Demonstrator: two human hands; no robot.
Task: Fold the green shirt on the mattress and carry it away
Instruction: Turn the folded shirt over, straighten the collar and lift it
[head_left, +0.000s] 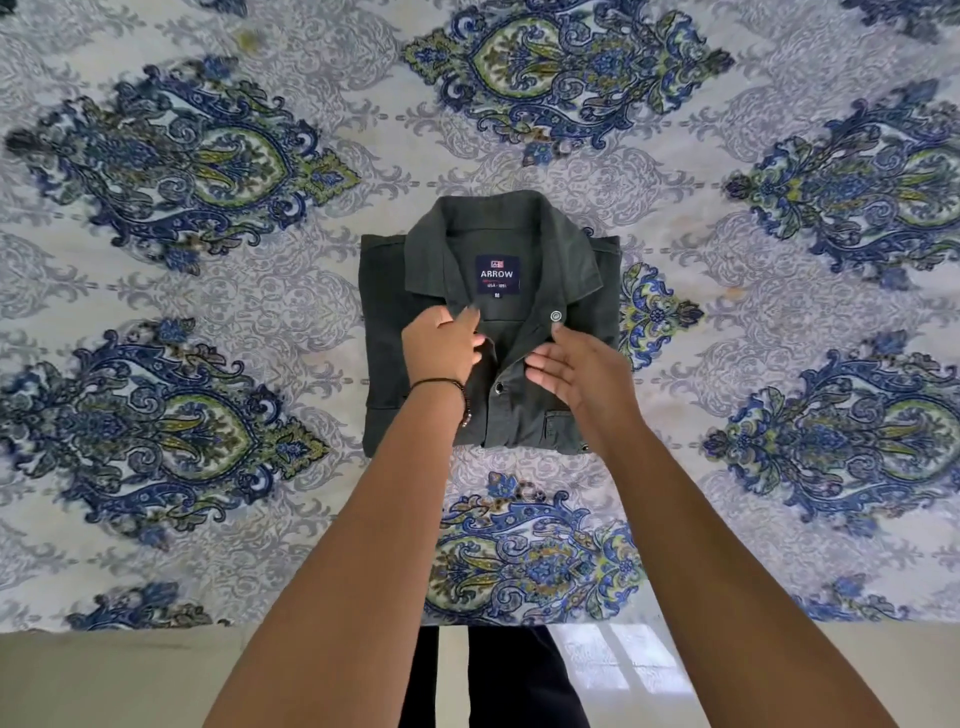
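The dark green shirt (582, 270) lies folded into a neat rectangle in the middle of the mattress (208, 519), collar away from me, with a blue brand label inside the neck. My left hand (441, 345) rests on the left side of the front placket, its fingers pinching the cloth edge just below the collar. My right hand (576, 371) lies on the right side of the placket with fingers spread flat, touching the fabric near a metal snap. A thin dark bracelet circles my left wrist.
The mattress carries a white sheet printed with blue and green paisley medallions. Its near edge runs across the bottom of the view; below it lie a pale floor (104, 680) and my dark trouser legs (498, 675).
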